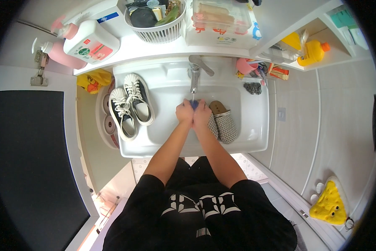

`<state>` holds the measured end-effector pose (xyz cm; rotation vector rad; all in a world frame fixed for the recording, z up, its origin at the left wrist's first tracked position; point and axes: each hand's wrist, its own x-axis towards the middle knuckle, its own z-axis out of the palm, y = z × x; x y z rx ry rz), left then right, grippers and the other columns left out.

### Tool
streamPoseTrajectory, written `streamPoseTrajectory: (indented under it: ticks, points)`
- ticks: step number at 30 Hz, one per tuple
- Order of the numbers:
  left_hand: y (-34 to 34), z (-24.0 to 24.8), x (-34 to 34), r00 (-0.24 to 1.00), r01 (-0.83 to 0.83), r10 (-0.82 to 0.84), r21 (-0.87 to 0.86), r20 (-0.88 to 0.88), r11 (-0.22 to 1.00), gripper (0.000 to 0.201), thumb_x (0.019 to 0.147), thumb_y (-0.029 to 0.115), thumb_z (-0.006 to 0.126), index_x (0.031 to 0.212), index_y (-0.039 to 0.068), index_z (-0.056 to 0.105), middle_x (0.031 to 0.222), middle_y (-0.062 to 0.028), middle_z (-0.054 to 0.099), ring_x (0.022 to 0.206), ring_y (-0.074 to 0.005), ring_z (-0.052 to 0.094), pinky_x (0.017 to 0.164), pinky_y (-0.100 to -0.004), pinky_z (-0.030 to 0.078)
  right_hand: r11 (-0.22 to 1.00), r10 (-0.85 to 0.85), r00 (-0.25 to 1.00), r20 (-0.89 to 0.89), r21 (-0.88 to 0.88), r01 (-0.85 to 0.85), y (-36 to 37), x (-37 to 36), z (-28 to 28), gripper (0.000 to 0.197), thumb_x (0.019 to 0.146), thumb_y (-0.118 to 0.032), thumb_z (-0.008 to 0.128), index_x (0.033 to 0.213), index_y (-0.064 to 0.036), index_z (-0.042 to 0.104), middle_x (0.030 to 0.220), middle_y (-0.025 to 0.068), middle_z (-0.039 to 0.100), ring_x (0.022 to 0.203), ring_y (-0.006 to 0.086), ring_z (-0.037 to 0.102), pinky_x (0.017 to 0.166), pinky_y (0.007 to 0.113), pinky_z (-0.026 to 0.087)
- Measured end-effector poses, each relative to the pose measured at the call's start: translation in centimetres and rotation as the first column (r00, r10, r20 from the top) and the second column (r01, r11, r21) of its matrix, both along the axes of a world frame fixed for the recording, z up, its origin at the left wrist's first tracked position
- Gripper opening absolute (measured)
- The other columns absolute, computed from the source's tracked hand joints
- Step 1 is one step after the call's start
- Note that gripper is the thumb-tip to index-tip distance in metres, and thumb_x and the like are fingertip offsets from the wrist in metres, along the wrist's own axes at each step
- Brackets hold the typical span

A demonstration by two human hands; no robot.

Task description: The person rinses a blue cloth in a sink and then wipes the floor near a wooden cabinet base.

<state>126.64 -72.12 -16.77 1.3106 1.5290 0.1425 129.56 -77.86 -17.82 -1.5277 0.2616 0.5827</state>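
Both of my hands meet under the silver faucet (194, 75) in the white sink (165, 134). My left hand (184, 112) and my right hand (202, 113) are closed around a small blue thing (194, 104), mostly hidden between them; its kind cannot be made out. A thin stream of water seems to run from the spout onto it. Close to my right hand lies a pair of woven grey-beige slippers (227, 125), one partly behind my wrist. On the sink's left side rests a pair of black-and-white lace-up sneakers (131, 104).
Above the sink, a white shelf holds pump bottles (91, 42), a basket of odds and ends (156, 27) and a clear plastic box (221, 19). A pink cup (246, 66) and a dark scrubber (252, 88) sit at the sink's back right corner. An open cabinet door (29, 159) stands left.
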Motion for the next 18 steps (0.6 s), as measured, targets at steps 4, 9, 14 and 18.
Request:
streamPoseTrajectory:
  ticks: [4, 9, 14, 18]
  points:
    - [1.1, -1.5, -0.8, 0.971, -0.099, 0.141, -0.216, 0.191, 0.971, 0.054, 0.102, 0.045, 0.047, 0.107, -0.002, 0.073, 0.100, -0.0203, 0.073, 0.092, -0.0342, 0.070, 0.086, -0.0438, 0.053, 0.995, 0.095, 0.995, 0.001, -0.031, -0.095, 0.0, 0.6, 0.6, 0.038, 0.108, -0.030, 0.049, 0.104, 0.0027, 0.068, 0.095, 0.0106, 0.069, 0.083, 0.0188, 0.062, 0.078, 0.034, 0.051]
    - [3.8, -1.5, -4.6, 0.781, -0.097, 0.434, -0.598, 0.450, 0.795, 0.044, 0.104, 0.051, 0.051, 0.112, 0.010, 0.065, 0.098, -0.0057, 0.072, 0.083, -0.0187, 0.070, 0.074, -0.0333, 0.056, 0.978, 0.044, 0.930, 0.365, 0.172, -0.114, 1.8, 1.3, 7.6, 0.034, 0.105, -0.021, 0.054, 0.131, 0.0005, 0.062, 0.120, 0.0137, 0.069, 0.109, 0.0216, 0.064, 0.096, 0.032, 0.049]
    - [2.1, 3.4, -4.3, 0.736, 0.013, 0.436, -0.655, 0.518, 0.756, 0.037, 0.102, 0.042, 0.061, 0.122, 0.010, 0.062, 0.113, -0.0051, 0.068, 0.095, -0.0167, 0.069, 0.081, -0.0311, 0.056, 0.909, 0.417, 0.289, 0.862, -0.403, -0.107, 0.2, 6.9, 12.3, 0.046, 0.100, -0.011, 0.053, 0.146, -0.0052, 0.052, 0.147, 0.0140, 0.055, 0.135, 0.0306, 0.052, 0.110, 0.044, 0.040]
    - [2.6, 4.5, -6.0, 0.714, 0.046, 0.336, -0.520, 0.614, 0.853, 0.035, 0.098, 0.029, 0.070, 0.125, 0.011, 0.058, 0.106, -0.0048, 0.070, 0.093, -0.0159, 0.070, 0.072, -0.0299, 0.058, 0.829, 0.557, 0.201, 0.806, -0.555, -0.071, -0.5, 8.2, 10.9, 0.051, 0.095, -0.008, 0.057, 0.146, -0.0080, 0.053, 0.150, 0.0144, 0.053, 0.135, 0.0338, 0.051, 0.110, 0.045, 0.040]
